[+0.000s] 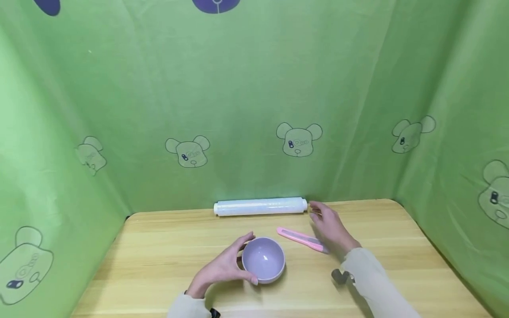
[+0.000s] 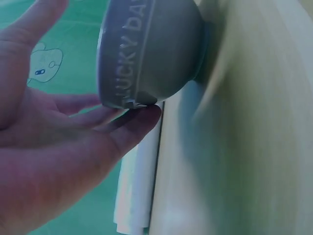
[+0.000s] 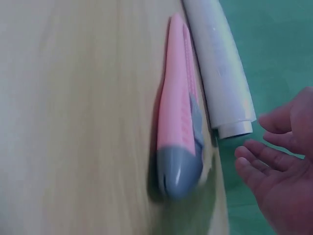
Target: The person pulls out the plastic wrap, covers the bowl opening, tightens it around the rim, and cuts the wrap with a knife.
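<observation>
A lavender bowl point(image 1: 263, 259) stands upright on the table. My left hand point(image 1: 226, 266) holds it from the left side, thumb at the front and fingers curved along the far side. In the left wrist view the bowl point(image 2: 161, 44) shows raised letters reading LUCKY DAY, and a fingertip touches its side. My right hand point(image 1: 332, 225) reaches past a pink utility knife point(image 1: 302, 239) lying on the table. Its loosely bent fingers are beside the right end of a roll of plastic wrap point(image 1: 260, 206). In the right wrist view a small gap shows between the fingertips and the roll point(image 3: 220, 63).
The wooden table point(image 1: 159, 256) has rounded back corners. Green curtains point(image 1: 246, 88) printed with bear heads enclose it at the back and both sides. The wrap roll lies along the back edge, close against the curtain. A small black device point(image 1: 339, 277) sits by my right sleeve.
</observation>
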`<state>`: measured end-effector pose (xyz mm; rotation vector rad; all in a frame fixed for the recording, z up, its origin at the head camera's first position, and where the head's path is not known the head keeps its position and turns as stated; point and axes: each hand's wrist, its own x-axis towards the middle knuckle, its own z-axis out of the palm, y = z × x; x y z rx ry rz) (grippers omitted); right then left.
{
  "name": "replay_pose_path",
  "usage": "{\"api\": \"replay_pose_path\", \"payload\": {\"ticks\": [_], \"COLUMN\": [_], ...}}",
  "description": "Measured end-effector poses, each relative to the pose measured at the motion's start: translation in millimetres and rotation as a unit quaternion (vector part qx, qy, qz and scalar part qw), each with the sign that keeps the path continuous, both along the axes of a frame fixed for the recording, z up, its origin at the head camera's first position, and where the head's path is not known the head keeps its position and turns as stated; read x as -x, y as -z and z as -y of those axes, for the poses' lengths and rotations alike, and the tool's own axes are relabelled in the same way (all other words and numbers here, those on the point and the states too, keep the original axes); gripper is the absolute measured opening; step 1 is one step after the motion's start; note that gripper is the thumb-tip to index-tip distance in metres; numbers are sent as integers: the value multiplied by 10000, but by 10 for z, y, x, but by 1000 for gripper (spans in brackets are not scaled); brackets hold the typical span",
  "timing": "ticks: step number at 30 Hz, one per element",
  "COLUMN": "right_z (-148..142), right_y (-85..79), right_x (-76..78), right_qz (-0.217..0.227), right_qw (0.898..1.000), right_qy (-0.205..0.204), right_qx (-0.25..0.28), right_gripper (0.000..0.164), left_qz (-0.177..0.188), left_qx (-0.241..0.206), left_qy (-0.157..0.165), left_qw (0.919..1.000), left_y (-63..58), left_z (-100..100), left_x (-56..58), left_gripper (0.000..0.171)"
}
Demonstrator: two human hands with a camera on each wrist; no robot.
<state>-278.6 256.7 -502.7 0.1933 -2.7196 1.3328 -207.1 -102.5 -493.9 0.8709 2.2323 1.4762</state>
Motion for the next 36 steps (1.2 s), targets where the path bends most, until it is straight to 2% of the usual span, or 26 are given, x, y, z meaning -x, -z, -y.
{"api": "replay_pose_path", "payload": {"ticks": [5,12,18,23,27,30,36], "right_z": [27,82,47,1,-26,-46,-84], "right_y": [58,59,83,150,192,197,201], "right_x": [133,254,327,330,300,297,308], "right_qz": [386,649,648,830,1074,1085,1045], "right_qw": [9969,9891,9831,9741,9653,9629,9697], "right_qy": [312,643,1046,1184,1139,981,633], "right_qx": [613,1154,1357,1736,2091,2270,2113], "right_gripper": [46,42,33,32,33,34,35], "left_qz": [-354,-676,-797,-763,-684,-633,-506], "left_qx": [440,697,706,653,604,581,520], "left_qy": [-212,-456,-407,-367,-321,-322,-304], "left_qw": [9982,9942,9935,9943,9953,9958,9969], "left_y": [62,102,109,126,136,138,122], "left_z": [-60,-65,-58,-46,-25,-6,37], "left_x": [-46,-61,-49,-21,0,16,55], "left_gripper": [131,122,118,118,118,118,119]}}
